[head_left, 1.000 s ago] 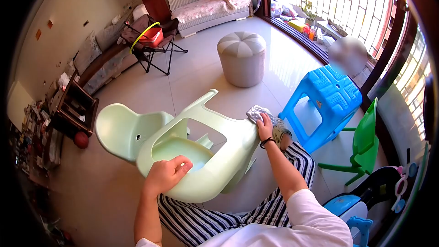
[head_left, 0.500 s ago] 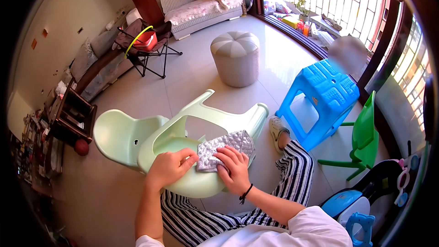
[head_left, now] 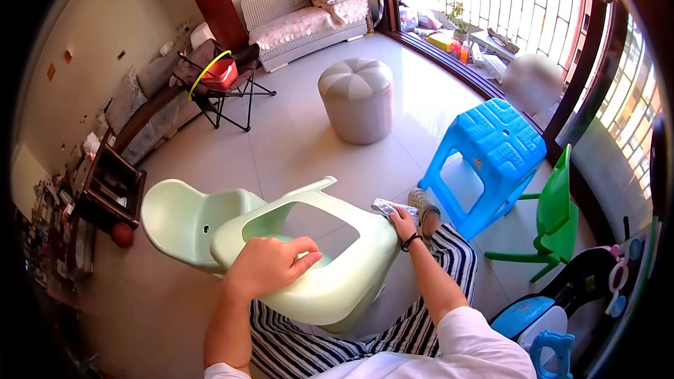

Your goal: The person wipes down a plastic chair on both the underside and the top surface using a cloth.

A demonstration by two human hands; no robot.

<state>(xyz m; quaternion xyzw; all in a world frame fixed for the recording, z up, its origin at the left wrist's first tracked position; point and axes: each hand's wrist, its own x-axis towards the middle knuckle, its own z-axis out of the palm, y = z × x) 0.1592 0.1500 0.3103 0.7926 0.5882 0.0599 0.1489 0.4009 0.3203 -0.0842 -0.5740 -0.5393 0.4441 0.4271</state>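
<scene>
A pale green plastic chair (head_left: 351, 274) lies tipped over across my lap, its rounded back part at the left. My left hand (head_left: 270, 267) rests at the chair's near left edge, fingers curled, with the thumb and forefinger at the rim of its opening. At the chair's right end, my right hand (head_left: 403, 223) presses a silvery quilted cloth (head_left: 387, 206) against the leg's edge. Part of the cloth is hidden under the fingers.
A blue stool (head_left: 491, 154) and a green chair (head_left: 554, 217) stand at the right. Ahead is a round grey pouf (head_left: 357, 102). A folding chair (head_left: 217, 81) holds a red basket (head_left: 220, 75). A ball (head_left: 122, 234) lies at the left.
Over the last half second my right hand has carried the cloth from the chair's near middle out to its right end. The green chair's legs have tilted; my left hand stays near its edge.
</scene>
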